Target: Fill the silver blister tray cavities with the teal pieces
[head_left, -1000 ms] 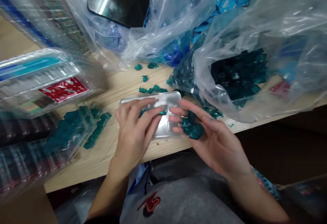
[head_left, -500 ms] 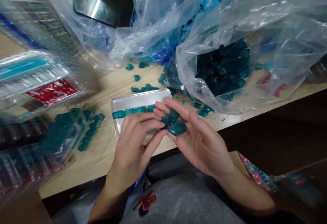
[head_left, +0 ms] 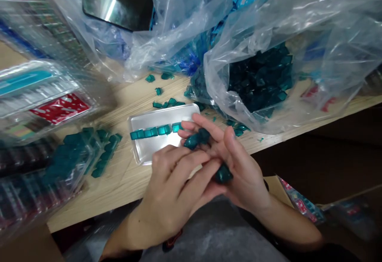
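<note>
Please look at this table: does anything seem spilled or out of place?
Yes. Loose teal pieces lie scattered on the wooden table, behind the metal tray and beside the clear plastic bag. They look spilled because most of the pieces sit together inside that bag, not on the bare wood.

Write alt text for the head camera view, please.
The right hand holds teal pieces, the left hand touching it, over a metal tray holding a row of pieces. A clear bag of pieces sits nearby.

The head-worn camera looks forward and down, close above the wooden table [head_left: 116,194].
</note>
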Tool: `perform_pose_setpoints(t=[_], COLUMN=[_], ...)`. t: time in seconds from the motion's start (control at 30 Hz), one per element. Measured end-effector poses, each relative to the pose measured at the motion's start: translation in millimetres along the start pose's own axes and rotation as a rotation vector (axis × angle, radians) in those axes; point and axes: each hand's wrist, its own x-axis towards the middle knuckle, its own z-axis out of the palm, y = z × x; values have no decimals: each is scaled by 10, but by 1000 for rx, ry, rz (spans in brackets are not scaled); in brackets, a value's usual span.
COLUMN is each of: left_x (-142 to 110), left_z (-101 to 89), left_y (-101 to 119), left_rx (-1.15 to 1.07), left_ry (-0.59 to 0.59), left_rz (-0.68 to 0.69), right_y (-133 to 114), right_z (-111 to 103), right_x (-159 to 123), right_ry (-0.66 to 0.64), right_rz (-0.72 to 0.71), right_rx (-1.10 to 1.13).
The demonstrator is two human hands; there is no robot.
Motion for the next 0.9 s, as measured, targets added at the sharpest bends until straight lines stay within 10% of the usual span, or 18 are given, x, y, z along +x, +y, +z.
perform_pose_setpoints(t=[0.37,0.9], left_x=[-156,-403], left_z=[-21,119], left_y=[-36,-135], left_rx=[-591,-312], left_ry=[215,177], left_rz=[-508,-315], right_y=[55,-52], right_z=[-87,-278], right_x=[6,29], right_ry=[-83,35], right_rz=[-205,-506], right_rx=[-203,-943])
